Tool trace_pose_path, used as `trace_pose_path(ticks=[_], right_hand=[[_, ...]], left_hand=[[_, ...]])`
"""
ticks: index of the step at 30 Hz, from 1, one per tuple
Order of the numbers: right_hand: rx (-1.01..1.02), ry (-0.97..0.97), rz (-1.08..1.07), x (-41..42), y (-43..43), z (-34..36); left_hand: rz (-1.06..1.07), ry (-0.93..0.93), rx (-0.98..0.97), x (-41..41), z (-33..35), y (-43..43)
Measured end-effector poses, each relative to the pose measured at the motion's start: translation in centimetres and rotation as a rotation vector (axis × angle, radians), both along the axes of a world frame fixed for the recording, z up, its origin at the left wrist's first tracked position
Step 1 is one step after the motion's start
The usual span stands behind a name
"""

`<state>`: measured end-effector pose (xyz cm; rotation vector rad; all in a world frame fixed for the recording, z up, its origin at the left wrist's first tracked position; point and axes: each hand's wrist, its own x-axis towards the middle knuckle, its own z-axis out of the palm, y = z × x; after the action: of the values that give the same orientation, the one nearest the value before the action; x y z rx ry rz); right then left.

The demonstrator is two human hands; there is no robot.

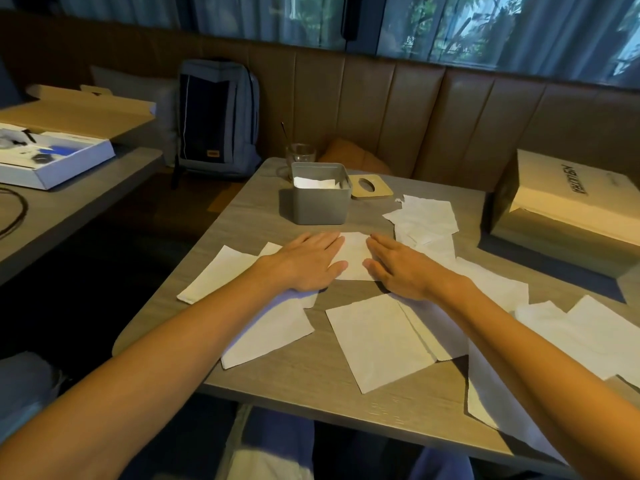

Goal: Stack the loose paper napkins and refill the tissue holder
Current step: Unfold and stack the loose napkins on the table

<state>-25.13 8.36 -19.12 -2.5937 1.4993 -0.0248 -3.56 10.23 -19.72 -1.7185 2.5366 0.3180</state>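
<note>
Several loose white paper napkins lie scattered over the wooden table (311,382). One folded napkin (353,254) sits in the middle, and both hands press flat on it. My left hand (308,261) covers its left edge, and my right hand (398,268) covers its right edge, fingers stretched out. Behind them stands the grey square tissue holder (320,206), open at the top, with a few napkins (313,182) inside. Its wooden lid (370,186) with an oval slot lies beside it to the right. More napkins lie nearer me (377,337) and at the far right (424,216).
A glass (300,154) with a straw stands behind the holder. A brown paper bag (568,199) lies on its side at the table's right. A backpack (218,116) rests on the bench. Another table at left holds an open white box (52,161).
</note>
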Motion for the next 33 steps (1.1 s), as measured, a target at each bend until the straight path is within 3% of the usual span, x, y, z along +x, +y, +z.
trace_pose_path(ticks=[7, 12, 16, 22, 30, 33], right_hand=[[-0.012, 0.008, -0.031, -0.7, -0.2, 0.4], [-0.037, -0.093, -0.007, 0.6, -0.5, 1.3], [-0.041, -0.211, 0.096, 3.7, 0.3, 1.8], [-0.035, -0.235, 0.173, 9.1, 1.2, 0.8], [0.015, -0.327, 0.029, 11.4, 0.2, 0.3], [-0.006, -0.444, -0.001, 11.3, 0.0, 0.3]], left_hand=[[0.051, 0.026, -0.013, 0.8, 0.0, -0.3], [0.113, 0.2, -0.034, 3.0, 2.0, 0.2], [0.166, 0.167, -0.053, 6.5, 2.9, 1.0], [0.198, 0.154, -0.018, 8.8, 2.4, 1.7], [0.248, 0.409, -0.008, 9.1, 1.3, 1.5], [0.298, 0.594, -0.004, 9.2, 1.7, 1.6]])
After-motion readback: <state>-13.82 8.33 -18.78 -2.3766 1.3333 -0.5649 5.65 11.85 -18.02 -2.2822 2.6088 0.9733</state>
